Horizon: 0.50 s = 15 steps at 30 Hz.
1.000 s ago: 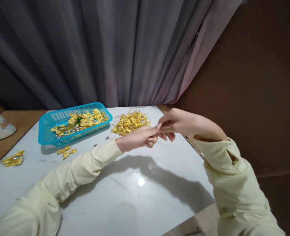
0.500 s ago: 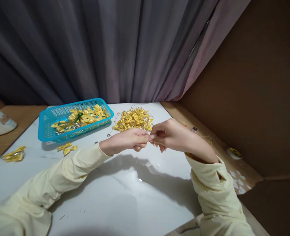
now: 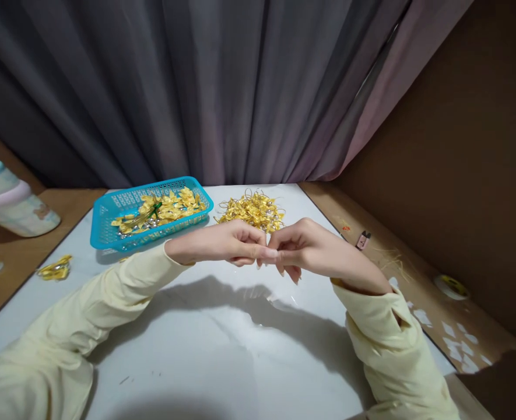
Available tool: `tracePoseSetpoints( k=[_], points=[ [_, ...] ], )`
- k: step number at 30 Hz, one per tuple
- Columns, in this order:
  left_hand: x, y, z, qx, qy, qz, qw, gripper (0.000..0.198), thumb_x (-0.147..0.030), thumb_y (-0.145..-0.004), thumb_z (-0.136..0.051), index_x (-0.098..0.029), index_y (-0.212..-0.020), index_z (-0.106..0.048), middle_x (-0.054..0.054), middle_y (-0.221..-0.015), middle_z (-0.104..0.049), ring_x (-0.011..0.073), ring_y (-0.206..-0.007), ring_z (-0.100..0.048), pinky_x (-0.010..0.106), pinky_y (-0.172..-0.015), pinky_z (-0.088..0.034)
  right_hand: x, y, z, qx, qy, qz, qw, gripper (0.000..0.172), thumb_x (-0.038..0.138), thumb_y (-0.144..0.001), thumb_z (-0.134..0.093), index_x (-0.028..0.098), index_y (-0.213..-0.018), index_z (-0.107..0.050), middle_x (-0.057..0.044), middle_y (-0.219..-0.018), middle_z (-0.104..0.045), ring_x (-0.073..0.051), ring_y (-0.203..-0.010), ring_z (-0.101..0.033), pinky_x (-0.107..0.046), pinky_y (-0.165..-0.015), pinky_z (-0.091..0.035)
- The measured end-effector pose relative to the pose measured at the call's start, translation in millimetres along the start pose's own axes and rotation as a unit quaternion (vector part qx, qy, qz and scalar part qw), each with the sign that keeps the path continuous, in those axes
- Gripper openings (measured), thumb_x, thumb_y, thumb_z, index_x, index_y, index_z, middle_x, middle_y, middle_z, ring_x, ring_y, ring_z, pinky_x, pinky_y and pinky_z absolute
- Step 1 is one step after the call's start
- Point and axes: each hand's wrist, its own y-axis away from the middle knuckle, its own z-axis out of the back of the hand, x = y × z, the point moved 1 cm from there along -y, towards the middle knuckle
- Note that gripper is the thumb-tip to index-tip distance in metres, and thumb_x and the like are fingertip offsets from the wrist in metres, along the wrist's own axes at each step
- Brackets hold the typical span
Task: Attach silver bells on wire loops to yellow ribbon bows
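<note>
My left hand (image 3: 229, 244) and my right hand (image 3: 312, 249) meet fingertip to fingertip above the white tabletop (image 3: 196, 356), both closed in a pinch. Whatever lies between the fingers is too small or hidden to make out. Just behind them is a heap of yellow satin ribbon bows (image 3: 251, 209) with silver bells and thin gold loops, its front edge partly covered by my hands. To the left, a blue plastic basket (image 3: 101, 230) holds more yellow bows, silver bells and a bundle of gold strands with a green tie.
Another yellow bow piece (image 3: 55, 268) lies near the left table edge, beyond which stands a pale cup (image 3: 25, 204). On the brown right-hand surface are a small pink-and-black item (image 3: 363, 240), a yellow roll (image 3: 452, 287) and scattered white scraps (image 3: 449, 329). A grey curtain (image 3: 205, 93) hangs behind.
The view has shifted left, showing more of the cup. My hands stay pinched together, with the fingertips pressed closer. My left sleeve now covers the loose bow in front of the basket.
</note>
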Motion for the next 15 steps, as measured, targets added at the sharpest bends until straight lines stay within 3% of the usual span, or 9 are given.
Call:
tracePoseSetpoints(
  k=[4, 7, 10, 12, 15],
  points=[
    [3, 2, -2.3, 0.024, 0.105, -0.019, 0.994, 0.025, -0.037, -0.082, -0.057, -0.015, -0.07, -0.053, -0.006, -0.051, -0.037, 0.0063, -0.046, -0.028, 0.021, -0.047, -0.024, 3, 3, 2, -0.002, -0.014, 0.031, 0.999, 0.019, 0.028, -0.081, -0.053, 0.014, -0.069, -0.058, 0.003, -0.052, -0.052, -0.008, -0.042, -0.051, -0.018, -0.041, -0.041],
    [9, 1, -6.4, 0.011, 0.221, -0.048, 0.974, 0.026, -0.037, -0.086, -0.052, -0.015, -0.071, -0.051, -0.008, -0.045, -0.031, 0.0063, -0.043, -0.022, 0.021, -0.047, -0.022, 5, 5, -3, -0.083, 0.093, 0.125, 0.984, 0.022, 0.023, -0.087, -0.046, 0.014, -0.068, -0.054, 0.002, -0.053, -0.05, -0.007, -0.044, -0.047, -0.018, -0.045, -0.037],
    [16, 0, -9.5, -0.028, 0.322, -0.069, 0.944, 0.025, -0.034, -0.086, -0.052, -0.016, -0.07, -0.046, -0.009, -0.042, -0.027, 0.0059, -0.042, -0.018, 0.021, -0.046, -0.02, 2, 4, -13, -0.191, 0.255, 0.214, 0.924, 0.019, 0.012, -0.088, -0.037, 0.015, -0.073, -0.049, -0.001, -0.062, -0.051, -0.008, -0.05, -0.041, -0.021, -0.049, -0.032],
    [18, 1, -10.1, -0.052, 0.351, -0.081, 0.931, 0.025, -0.031, -0.087, -0.051, -0.015, -0.068, -0.044, -0.009, -0.043, -0.026, 0.0056, -0.042, -0.017, 0.02, -0.047, -0.02, -4, 0, -20, -0.233, 0.346, 0.228, 0.88, 0.016, 0.009, -0.088, -0.034, 0.016, -0.078, -0.046, -0.002, -0.068, -0.051, -0.01, -0.052, -0.038, -0.023, -0.048, -0.027],
    [18, 3, -9.1, -0.075, 0.346, -0.099, 0.93, 0.027, -0.031, -0.089, -0.048, -0.015, -0.069, -0.045, -0.008, -0.045, -0.027, 0.0057, -0.043, -0.018, 0.021, -0.047, -0.021, -13, -8, -27, -0.254, 0.396, 0.223, 0.854, 0.017, 0.01, -0.091, -0.032, 0.018, -0.078, -0.04, -0.003, -0.073, -0.05, -0.011, -0.057, -0.04, -0.024, -0.048, -0.025]
  ],
)
